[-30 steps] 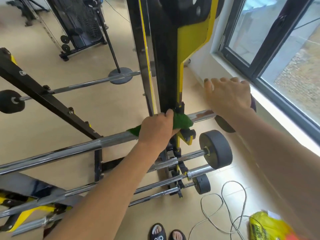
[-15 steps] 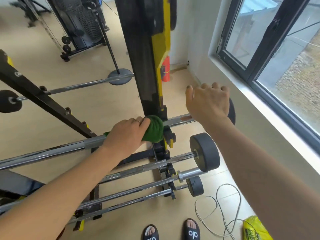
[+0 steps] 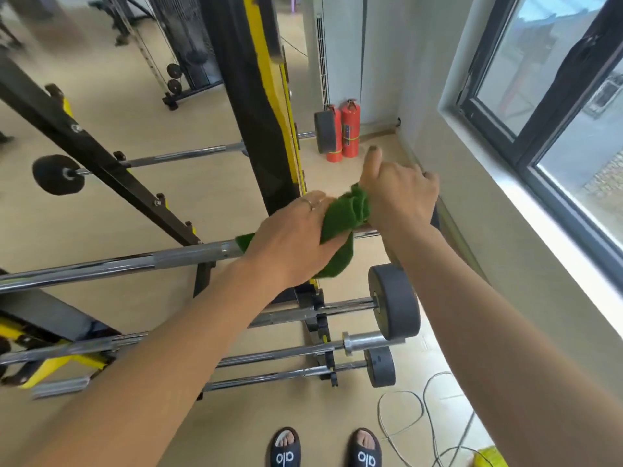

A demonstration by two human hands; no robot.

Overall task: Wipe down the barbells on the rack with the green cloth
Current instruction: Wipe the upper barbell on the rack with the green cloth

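On the top bar [image 3: 111,264] of the rack [image 3: 259,123], the left hand [image 3: 293,241] clamps the cloth [image 3: 344,214] around the steel; the right hand [image 3: 399,193] grips the bar just beside it, thumb raised. Cloth looks soft and light (bunch it), bar stiff, heavy, likely slick. It runs left to right, nearly level, right end toward the window [image 3: 553,106].

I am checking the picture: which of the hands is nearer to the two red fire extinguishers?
Right. The right hand grips the bar end just below the fire extinguishers; the left hand holds the green cloth farther away.
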